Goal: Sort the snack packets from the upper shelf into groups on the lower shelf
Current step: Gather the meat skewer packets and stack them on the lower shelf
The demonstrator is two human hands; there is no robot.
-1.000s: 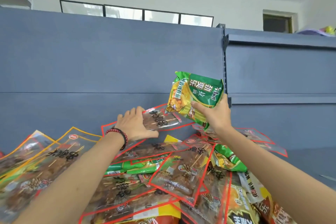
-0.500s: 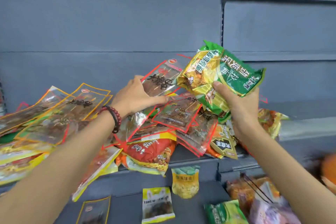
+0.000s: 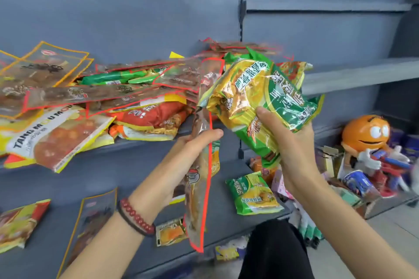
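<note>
On the upper shelf (image 3: 145, 144), unsorted packets (image 3: 102, 88) lie heaped. The left hand (image 3: 190, 149) pinches a red-edged clear packet (image 3: 199, 199), hanging edge-on above the lower shelf (image 3: 136, 176). The right hand (image 3: 292, 149) grips a green-yellow packet (image 3: 267, 97) clear of the heap, presumably bound for the matching green packet (image 3: 254, 192) below.

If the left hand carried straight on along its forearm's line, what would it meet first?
Probably the green-and-yellow packet in the right hand; the left hand, gripping a red-edged packet, points up at it, though depth is unclear.
</note>
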